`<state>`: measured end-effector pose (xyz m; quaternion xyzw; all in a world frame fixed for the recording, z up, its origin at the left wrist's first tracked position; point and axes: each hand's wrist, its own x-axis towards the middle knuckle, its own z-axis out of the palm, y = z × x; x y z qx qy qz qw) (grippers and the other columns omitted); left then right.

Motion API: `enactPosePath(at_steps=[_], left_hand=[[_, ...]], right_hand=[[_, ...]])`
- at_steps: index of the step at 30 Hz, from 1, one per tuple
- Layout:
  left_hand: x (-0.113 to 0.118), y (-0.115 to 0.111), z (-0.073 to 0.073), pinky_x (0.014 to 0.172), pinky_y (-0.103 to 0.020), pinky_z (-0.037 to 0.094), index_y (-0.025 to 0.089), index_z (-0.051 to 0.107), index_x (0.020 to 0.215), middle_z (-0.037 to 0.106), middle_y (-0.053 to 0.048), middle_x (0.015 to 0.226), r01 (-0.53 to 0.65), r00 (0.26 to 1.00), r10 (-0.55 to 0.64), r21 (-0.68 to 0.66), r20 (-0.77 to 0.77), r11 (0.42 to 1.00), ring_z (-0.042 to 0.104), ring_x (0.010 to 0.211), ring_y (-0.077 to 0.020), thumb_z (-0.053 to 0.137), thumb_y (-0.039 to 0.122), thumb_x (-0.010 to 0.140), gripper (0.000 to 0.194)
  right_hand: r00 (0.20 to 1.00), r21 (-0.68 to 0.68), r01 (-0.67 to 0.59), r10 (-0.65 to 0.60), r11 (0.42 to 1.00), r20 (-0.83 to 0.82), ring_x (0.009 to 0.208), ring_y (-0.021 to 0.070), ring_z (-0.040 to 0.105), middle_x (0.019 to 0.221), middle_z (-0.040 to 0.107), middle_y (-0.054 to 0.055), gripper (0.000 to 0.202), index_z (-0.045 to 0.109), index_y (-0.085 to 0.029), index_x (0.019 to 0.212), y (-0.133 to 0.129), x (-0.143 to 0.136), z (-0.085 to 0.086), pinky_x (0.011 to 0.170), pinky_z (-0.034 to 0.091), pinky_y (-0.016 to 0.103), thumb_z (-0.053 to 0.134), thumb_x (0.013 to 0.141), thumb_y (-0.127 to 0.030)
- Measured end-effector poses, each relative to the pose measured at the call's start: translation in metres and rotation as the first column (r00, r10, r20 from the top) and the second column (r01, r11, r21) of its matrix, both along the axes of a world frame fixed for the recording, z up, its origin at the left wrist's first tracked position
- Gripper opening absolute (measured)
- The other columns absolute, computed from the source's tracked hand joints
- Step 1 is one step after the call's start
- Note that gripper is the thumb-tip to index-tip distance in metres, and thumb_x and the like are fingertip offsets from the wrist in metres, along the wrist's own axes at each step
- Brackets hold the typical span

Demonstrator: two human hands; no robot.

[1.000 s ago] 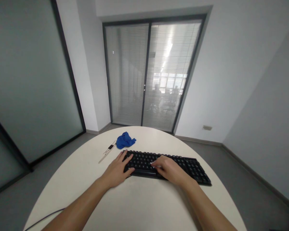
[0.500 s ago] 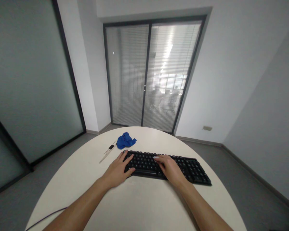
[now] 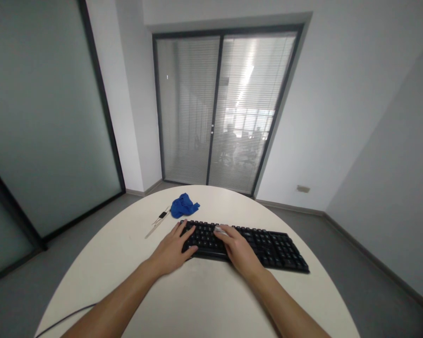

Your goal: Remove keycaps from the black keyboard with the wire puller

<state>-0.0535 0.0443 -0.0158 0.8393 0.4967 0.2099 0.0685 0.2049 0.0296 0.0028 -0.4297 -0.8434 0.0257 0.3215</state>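
A black keyboard (image 3: 282,251) lies slanted across the round table. My left hand (image 3: 171,251) rests on its left end, fingers spread, the thumb along the front edge. Over the middle keys is my right hand (image 3: 238,246), its fingers drawn together and pointing left. A small whitish thing (image 3: 221,230) shows at the right fingertips, pinched there against the keys; it is too small to tell its kind.
Behind the keyboard's left end lies a crumpled blue cloth (image 3: 184,205). Beside it are thin pale sticks with a black band (image 3: 162,215). A dark cable (image 3: 66,318) runs under my left forearm across the cream table (image 3: 197,300).
My right hand has slid left along the keys with the whitish thing at its fingertips. My left hand stays in place on the keyboard.
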Motion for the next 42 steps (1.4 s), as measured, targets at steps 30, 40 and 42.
enactPosePath(at_steps=[30,40,42], left_hand=[[0.002,0.001,0.004,0.114,-0.046,0.026,0.026,0.034,0.147,0.019,-0.009,0.158,-0.019,0.999,0.018,-0.024,-0.039,1.000,0.026,0.141,-0.0314,0.043,0.060,0.089,0.067],[0.003,0.000,0.001,0.115,-0.047,0.025,0.026,0.036,0.146,0.019,-0.008,0.158,-0.010,1.000,0.010,-0.015,-0.015,1.000,0.022,0.143,-0.0316,0.042,0.060,0.091,0.065],[0.002,0.000,0.002,0.115,-0.047,0.025,0.026,0.035,0.146,0.017,-0.008,0.158,-0.013,1.000,0.012,-0.020,-0.027,1.000,0.021,0.143,-0.0315,0.040,0.061,0.091,0.066]], right_hand=[[0.981,-0.077,-0.154,0.162,0.985,0.110,0.102,0.0196,0.061,0.109,0.070,0.005,0.042,0.069,-0.025,0.114,-0.002,0.006,0.020,0.092,0.049,0.033,0.050,0.082,-0.003],[0.981,-0.026,0.191,-0.192,0.981,-0.030,0.108,0.0224,0.060,0.115,0.067,0.010,0.032,0.067,-0.017,0.113,0.011,0.049,0.020,0.099,0.045,0.038,0.044,0.091,-0.015],[0.957,-0.056,0.289,-0.290,0.956,-0.019,0.112,0.0250,0.059,0.119,0.066,0.013,0.034,0.066,-0.013,0.117,0.018,0.061,0.010,0.103,0.043,0.042,0.043,0.093,-0.020]])
